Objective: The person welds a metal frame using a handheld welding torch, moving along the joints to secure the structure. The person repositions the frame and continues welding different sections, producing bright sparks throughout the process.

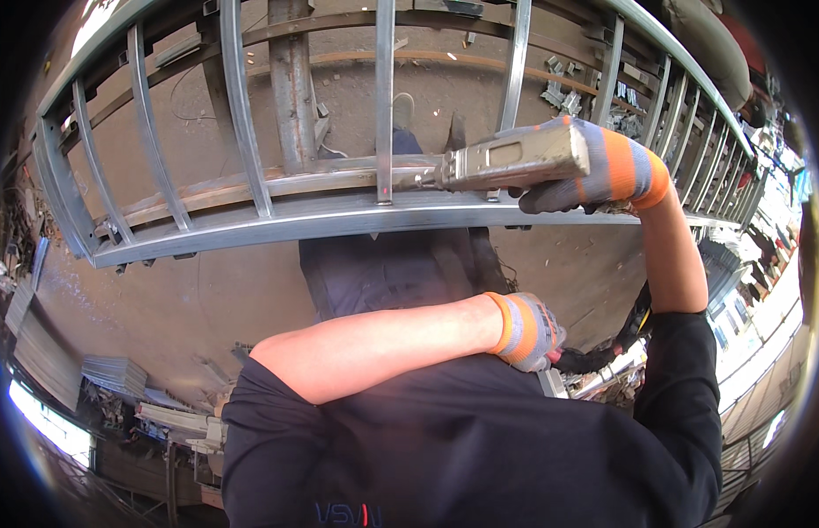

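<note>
While my gloved right hand (606, 167) is wrapped around the worn metal tool (506, 160), its narrow nose points left at the near edge of the steel frame (330, 223), just beside the foot of a middle bar (385, 106); whether they touch, I cannot tell. My gloved left hand (526, 331) is close before my dark shirt (480, 431), apart from that edge, fingers curled in narrow. A red piece (557, 355) shows beside them, near a black cable (594, 359); I cannot tell whether I grip it. Toward the frame's far edge, right of middle, metal offcuts (563, 92) lie below the bars.
</note>
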Demonstrator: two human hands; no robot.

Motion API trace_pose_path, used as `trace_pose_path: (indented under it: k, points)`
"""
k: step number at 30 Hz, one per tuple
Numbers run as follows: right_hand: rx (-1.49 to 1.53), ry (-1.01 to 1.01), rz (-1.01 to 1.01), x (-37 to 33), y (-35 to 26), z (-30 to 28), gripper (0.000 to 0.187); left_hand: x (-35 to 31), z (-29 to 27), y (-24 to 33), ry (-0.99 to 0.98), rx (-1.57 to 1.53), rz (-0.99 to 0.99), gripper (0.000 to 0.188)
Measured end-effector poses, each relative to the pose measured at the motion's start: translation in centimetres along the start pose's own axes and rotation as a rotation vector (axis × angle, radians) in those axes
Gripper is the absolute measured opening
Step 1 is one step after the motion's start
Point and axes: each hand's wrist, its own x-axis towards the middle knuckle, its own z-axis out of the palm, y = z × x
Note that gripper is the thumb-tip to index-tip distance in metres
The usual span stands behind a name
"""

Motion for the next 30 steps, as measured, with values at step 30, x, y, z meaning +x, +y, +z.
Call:
trace_pose_path:
  k: [30]
  points:
    - [-0.298,-0.168,-0.005,12.1,-14.3,9.1,0.055,-16.9,5.4,-0.2,0.013,0.094,0.120,0.043]
